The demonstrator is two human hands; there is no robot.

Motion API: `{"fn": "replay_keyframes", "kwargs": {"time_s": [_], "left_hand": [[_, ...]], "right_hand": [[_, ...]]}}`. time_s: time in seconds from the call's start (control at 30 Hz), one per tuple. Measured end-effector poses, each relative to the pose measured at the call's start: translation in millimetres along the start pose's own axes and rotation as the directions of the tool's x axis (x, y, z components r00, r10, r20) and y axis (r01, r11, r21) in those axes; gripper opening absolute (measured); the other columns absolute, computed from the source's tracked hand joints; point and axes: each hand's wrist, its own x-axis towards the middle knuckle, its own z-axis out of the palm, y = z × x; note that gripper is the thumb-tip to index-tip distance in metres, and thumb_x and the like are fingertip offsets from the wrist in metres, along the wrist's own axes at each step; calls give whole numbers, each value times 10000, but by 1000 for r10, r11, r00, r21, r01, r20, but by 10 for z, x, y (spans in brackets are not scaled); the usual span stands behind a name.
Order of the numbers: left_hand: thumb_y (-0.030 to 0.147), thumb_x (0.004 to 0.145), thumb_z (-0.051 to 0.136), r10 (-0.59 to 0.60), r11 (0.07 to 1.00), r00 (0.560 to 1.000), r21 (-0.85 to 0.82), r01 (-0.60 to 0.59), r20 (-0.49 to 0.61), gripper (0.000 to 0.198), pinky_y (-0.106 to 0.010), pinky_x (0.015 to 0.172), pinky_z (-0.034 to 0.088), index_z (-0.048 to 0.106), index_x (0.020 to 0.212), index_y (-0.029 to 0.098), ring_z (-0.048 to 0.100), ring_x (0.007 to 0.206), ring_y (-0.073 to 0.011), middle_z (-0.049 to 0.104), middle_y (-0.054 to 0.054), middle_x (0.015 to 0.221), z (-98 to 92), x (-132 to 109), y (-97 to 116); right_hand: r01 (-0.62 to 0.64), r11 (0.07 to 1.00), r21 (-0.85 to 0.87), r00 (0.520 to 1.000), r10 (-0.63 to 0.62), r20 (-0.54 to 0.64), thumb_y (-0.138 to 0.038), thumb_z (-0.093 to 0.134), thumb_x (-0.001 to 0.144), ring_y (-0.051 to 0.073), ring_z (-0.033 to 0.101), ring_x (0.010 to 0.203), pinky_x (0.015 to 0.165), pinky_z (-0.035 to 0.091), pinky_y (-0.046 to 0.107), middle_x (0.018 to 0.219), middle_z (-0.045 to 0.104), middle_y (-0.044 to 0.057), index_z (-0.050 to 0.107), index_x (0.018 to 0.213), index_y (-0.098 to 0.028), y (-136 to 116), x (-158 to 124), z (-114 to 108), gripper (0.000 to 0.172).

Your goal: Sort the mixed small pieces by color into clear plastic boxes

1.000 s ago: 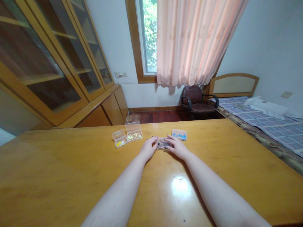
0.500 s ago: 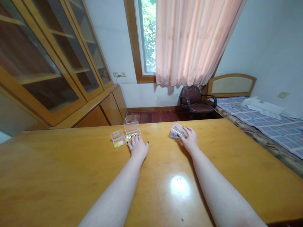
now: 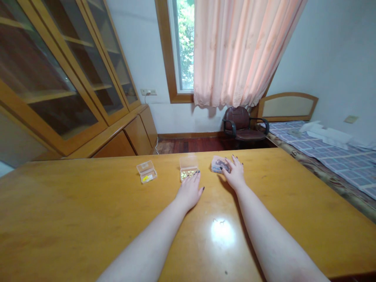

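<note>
Stretched fingers of my left hand rest over the front right part of a clear plastic box. Its lid stands up at the back, and small pale yellow pieces lie inside; the thumb sticks out to the right. My right hand is at the right side of another clear box with dark, greyish contents. Its thumb and forefinger touch that box, while the other fingers are spread and raised. Farther left, a smaller clear box with an upright lid holds something bright yellow and whitish.
All of this is on a wide, glossy wooden table. Beyond it are a maroon armchair and a bed at the right. A glass-fronted cabinet runs along the left, and a pink curtain hangs at the window.
My left hand has moved right, and the box of yellow pieces has slid with it, away from the small box. The right-hand box's tilted top now lies lower; my right fingers have spread.
</note>
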Motion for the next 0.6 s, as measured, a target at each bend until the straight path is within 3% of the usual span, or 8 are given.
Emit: {"fn": "replay_keyframes", "kwargs": {"time_s": [0.1,0.17,0.23,0.3,0.37,0.43,0.5,0.6], "left_hand": [[289,823,539,76,990,988,-106,-91,-135,581,-456,1145,194,389,1380,222,344,1346,-255,402,-96,1450,-98,19,-35],[288,823,545,-27,989,952,-146,-18,-305,633,-453,1164,146,329,1413,219,274,1382,-247,329,-88,1491,-157,64,-181],[324,835,540,-205,958,899,-270,102,-387,677,-437,1163,175,264,1443,210,221,1404,-241,259,-91,1522,-188,128,-397],[341,904,430,-423,845,845,-480,238,-326,621,-411,1127,275,189,1468,248,288,1381,-212,308,-80,1504,-189,194,-617],[374,958,282,-513,708,843,-633,312,-159,563,-349,1064,377,112,1484,271,398,1320,-178,373,-77,1471,-169,241,-776],[435,959,264,-502,612,863,-730,304,-61,571,-338,1041,406,116,1486,272,452,1281,-181,410,-83,1448,-138,262,-844],[472,953,267,-472,555,881,-789,264,-38,590,-364,1056,390,134,1486,255,467,1270,-195,424,-99,1435,-101,262,-839],[457,957,264,-430,560,901,-799,218,-55,594,-389,1109,306,136,1486,218,423,1303,-193,389,-114,1456,-52,246,-785]], "right_hand": [[93,975,203,996,-88,-33,-343,536,806,290,441,1242,1090,286,503,1307,521,124,593,1181,-207,-203,-76,-26,403],[80,932,353,988,-120,92,-378,565,806,274,517,1161,1038,377,463,1215,583,124,572,1198,-213,-320,-154,47,426],[-16,872,490,951,-138,277,-425,605,790,267,533,1158,1007,415,458,1265,552,141,482,1294,-203,-391,-234,179,565],[-161,795,585,898,-128,422,-487,606,782,268,450,1264,1048,369,462,1403,426,161,377,1379,-204,-412,-295,318,699],[-286,730,620,838,-122,531,-531,620,758,264,370,1329,1084,318,459,1482,307,161,302,1423,-216,-405,-328,412,802],[-331,721,608,813,-109,571,-522,647,738,254,309,1363,1115,262,448,1517,223,158,241,1451,-211,-397,-341,443,878],[-302,770,563,822,-89,563,-477,679,725,246,269,1381,1139,204,440,1526,198,155,197,1468,-201,-403,-347,425,927],[-218,857,466,833,-85,547,-414,729,690,254,238,1391,1150,161,444,1521,217,152,180,1476,-198,-437,-355,370,983]]}}
